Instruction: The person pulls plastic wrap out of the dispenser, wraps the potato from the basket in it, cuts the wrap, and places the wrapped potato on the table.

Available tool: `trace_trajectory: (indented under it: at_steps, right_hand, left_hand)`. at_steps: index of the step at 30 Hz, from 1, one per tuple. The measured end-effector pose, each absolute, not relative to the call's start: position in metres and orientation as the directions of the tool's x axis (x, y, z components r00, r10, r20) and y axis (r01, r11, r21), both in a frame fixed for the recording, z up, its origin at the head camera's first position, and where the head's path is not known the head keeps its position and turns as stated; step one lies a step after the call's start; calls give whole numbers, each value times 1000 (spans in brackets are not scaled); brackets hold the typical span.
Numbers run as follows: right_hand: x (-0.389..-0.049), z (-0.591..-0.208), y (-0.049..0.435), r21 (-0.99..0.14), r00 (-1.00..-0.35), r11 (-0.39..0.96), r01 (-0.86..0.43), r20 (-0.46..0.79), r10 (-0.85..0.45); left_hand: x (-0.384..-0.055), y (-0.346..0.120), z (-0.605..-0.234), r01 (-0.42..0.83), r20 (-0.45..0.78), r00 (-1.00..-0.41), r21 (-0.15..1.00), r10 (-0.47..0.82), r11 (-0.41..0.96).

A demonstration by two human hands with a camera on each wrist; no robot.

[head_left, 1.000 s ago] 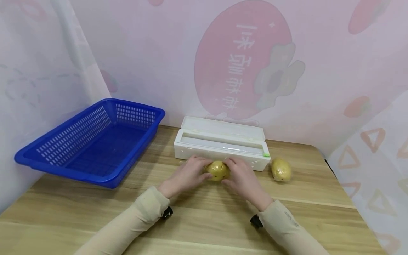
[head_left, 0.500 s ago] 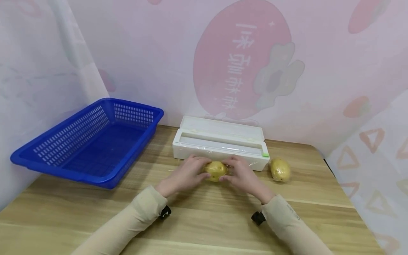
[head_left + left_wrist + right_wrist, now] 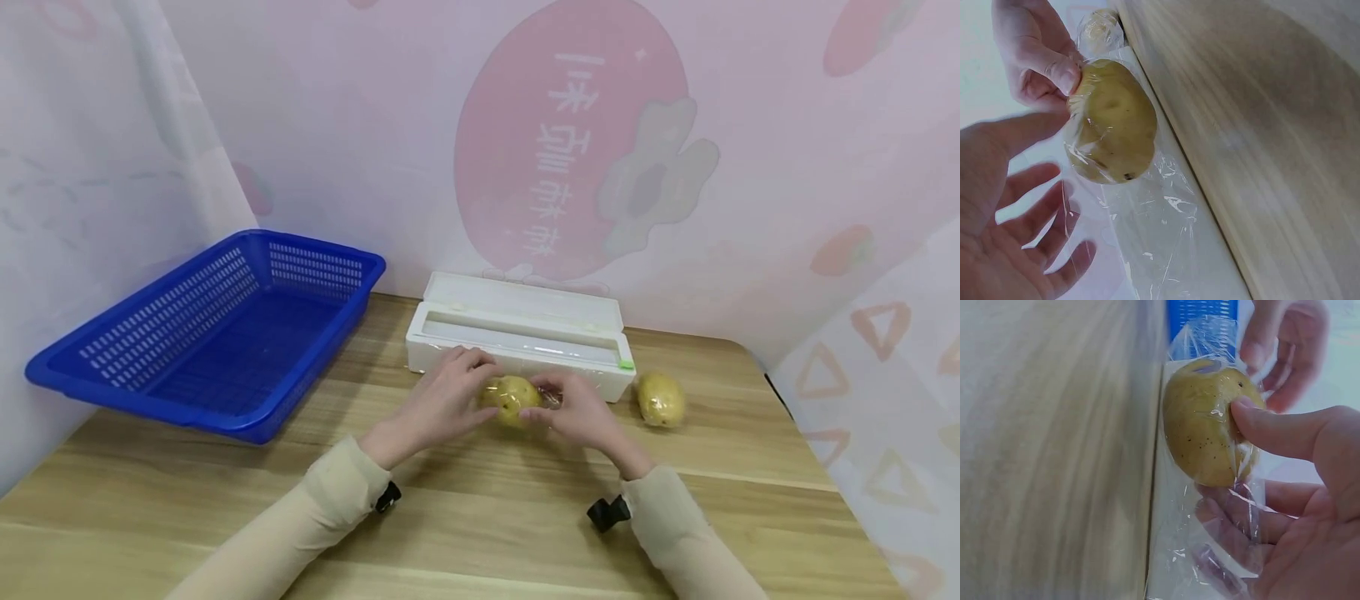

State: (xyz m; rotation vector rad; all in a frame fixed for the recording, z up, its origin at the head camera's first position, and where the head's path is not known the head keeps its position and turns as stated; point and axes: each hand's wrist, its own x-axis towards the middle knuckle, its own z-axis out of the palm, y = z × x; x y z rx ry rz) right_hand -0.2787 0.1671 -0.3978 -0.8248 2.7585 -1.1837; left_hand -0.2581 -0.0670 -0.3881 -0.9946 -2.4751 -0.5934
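Observation:
A yellow potato (image 3: pixel 511 399) loosely wrapped in clear cling film sits between the two hands, in front of a white cling film box (image 3: pixel 517 350). My right hand (image 3: pixel 581 415) grips the potato, its thumb (image 3: pixel 1272 428) pressed on the skin and its fingers behind, among loose film. My left hand (image 3: pixel 442 400) is at the potato's other side, fingers spread and apart; the thumb (image 3: pixel 1032 130) reaches the film at the potato's edge. Loose film (image 3: pixel 1166 219) trails off the potato on the left hand's side.
A second film-wrapped potato (image 3: pixel 660 400) lies right of the box. The box's lid (image 3: pixel 525 300) stands open, and a green cutter slider (image 3: pixel 626 364) is at its right end. A blue plastic basket (image 3: pixel 300 400) is at the left on the wooden table (image 3: pixel 495 525).
The left hand has lifted slightly and spread its fingers beside the potato. The right hand has turned a little, and bunched film shows under its fingers.

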Motion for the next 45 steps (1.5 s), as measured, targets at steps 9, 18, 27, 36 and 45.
trace_trajectory:
  at_steps: [9,18,27,36,45]
  right_hand:
    - [-279,-387,173,-811,-872,494,-315,43,-487]
    - [-278,-388,172,-853,-872,447,-268,18,-489]
    - [-280,-389,173,-833,-883,475,-283,34,-467]
    - [-280,-386,173,-724,-855,544,-423,120,-505]
    - [-267,-376,165,-485,-832,676,-555,338,-440]
  left_hand:
    - [-258,-63,-386,697,431,-693,199,577,689]
    - [-264,-51,-391,649,406,-726,137,555,748]
    - [-267,-52,-392,658,387,-723,134,572,741]
    - [-271,-53,-392,645,350,-734,90,582,758]
    - [-272,-56,-390,653,330,-731,83,597,753]
